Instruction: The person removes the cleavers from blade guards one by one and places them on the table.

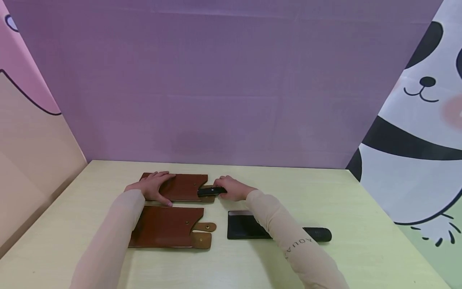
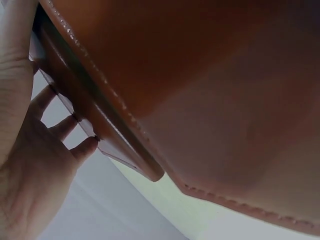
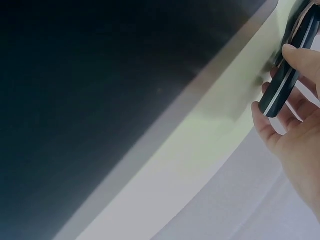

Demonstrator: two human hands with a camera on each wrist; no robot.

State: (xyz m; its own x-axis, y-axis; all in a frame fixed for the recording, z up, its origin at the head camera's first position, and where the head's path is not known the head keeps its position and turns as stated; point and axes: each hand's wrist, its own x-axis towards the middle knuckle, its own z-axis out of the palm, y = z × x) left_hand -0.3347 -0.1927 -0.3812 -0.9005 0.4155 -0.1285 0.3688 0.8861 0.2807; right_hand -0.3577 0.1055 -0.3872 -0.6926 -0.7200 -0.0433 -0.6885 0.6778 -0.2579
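Note:
In the head view, my right hand [image 1: 234, 189] grips the black handle [image 1: 211, 191] of a knife, thumb on one side and fingers on the other. That handle sticks out from the mouth of the far brown leather sheath [image 1: 185, 185]; no blade shows. My left hand [image 1: 153, 188] rests spread on the same sheath, thumb at its near edge. The left wrist view shows its fingertips [image 2: 89, 146] touching the leather. Nearer lies a second brown sheath [image 1: 166, 228], its tan snap straps [image 1: 203, 227] undone. Beneath my right forearm is a black-bladed cleaver [image 1: 245, 228], partly covered by the sleeve.
Everything lies on a pale wooden table [image 1: 288, 265]. The cleaver's black handle [image 1: 319, 234] points right. A purple panel [image 1: 231, 88] rises behind the table's far edge, and a panda picture [image 1: 415, 160] stands along the right side.

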